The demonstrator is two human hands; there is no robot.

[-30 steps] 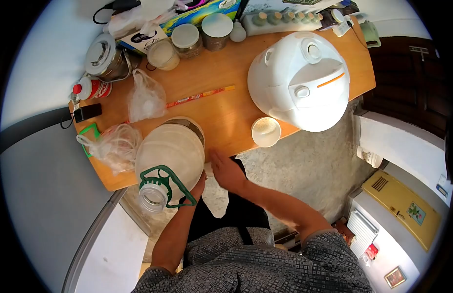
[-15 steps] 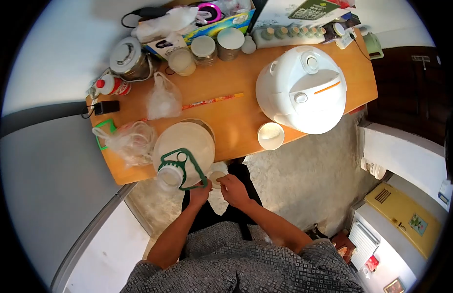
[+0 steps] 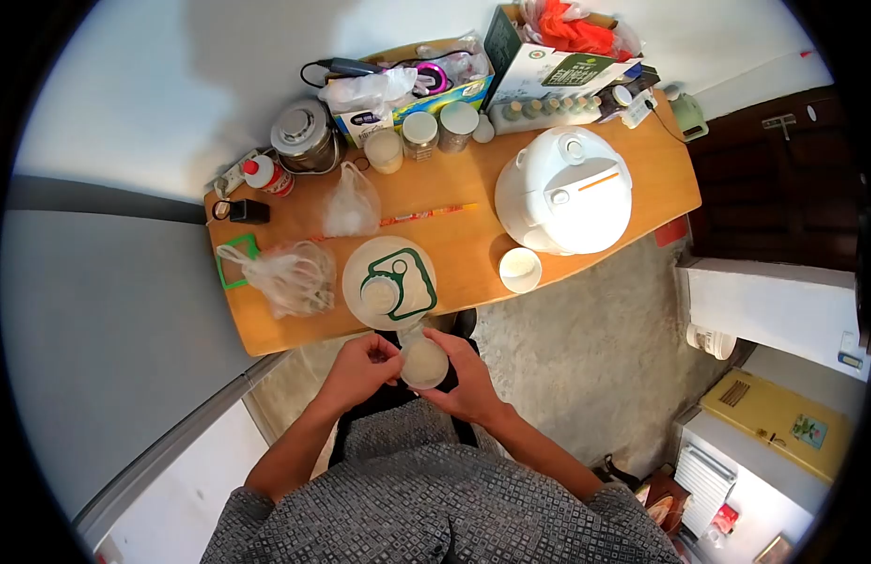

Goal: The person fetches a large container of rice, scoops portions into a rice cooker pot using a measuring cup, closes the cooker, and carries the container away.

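Observation:
Just in front of the table edge, my right hand [image 3: 466, 378] is wrapped round the side of a small round cup [image 3: 424, 363] with pale contents. At the cup's left rim is my left hand [image 3: 365, 369], its thumb and fingers pinched together; whether they grip the rim or something small is unclear. Beyond the cup, a large whitish plastic jug [image 3: 360, 258] stands upright on the table, with a white cap [image 3: 380, 295] and a green carrying handle [image 3: 430, 282]. A clear item [image 3: 410, 332] shows partly between jug and cup.
On the wooden table [image 3: 454, 258] are a white bowl [image 3: 520, 270] with white contents, a large white appliance [image 3: 567, 193], plastic bags [image 3: 290, 277] and an orange-red strip [image 3: 426, 215]. Jars [image 3: 419, 134], a steel pot [image 3: 306, 136] and boxes [image 3: 548, 70] line the wall.
The jug has gone from tilted over the table edge to upright on the table, and my left hand has let go of its handle. Both hands and the cup are nearer my body.

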